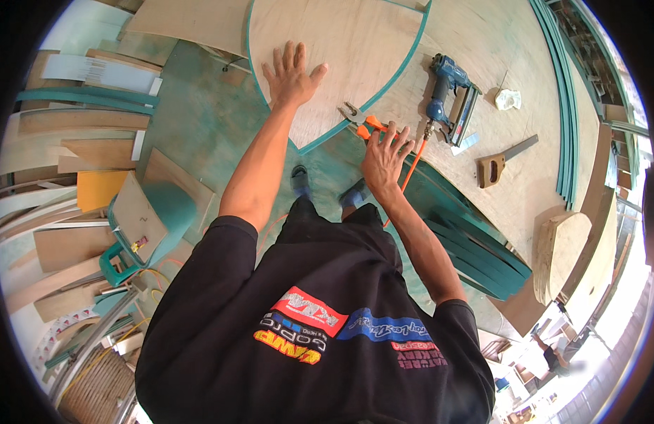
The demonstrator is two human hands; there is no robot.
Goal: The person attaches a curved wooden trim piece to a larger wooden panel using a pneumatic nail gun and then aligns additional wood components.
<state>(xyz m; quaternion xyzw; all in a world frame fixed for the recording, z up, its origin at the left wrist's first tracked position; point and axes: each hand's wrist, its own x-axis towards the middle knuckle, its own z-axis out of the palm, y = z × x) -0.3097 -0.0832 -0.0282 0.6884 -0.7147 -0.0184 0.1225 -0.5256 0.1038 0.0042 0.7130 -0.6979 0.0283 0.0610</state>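
My left hand (293, 79) lies flat with its fingers spread on a pale wooden panel (334, 49). This panel has a curved outline, a pointed near end and a teal strip along its edges. My right hand (385, 159) is palm down over the orange handles of a pair of pliers (354, 114), with its fingers curved across them. The pliers' grey jaws point left over the teal edge strip; part of the handles is hidden beneath my fingers. To the right of that hand, a blue nail gun (450, 90) with an orange air hose (414, 169) rests on the plywood worktop (507, 39).
A handsaw (493, 172) and a crumpled white piece (508, 99) lie on the worktop, with long teal strips (561, 106) along its far right. More teal strips (468, 244) are stacked below its near edge. Wood offcuts and a green stool-like bin (161, 212) stand left.
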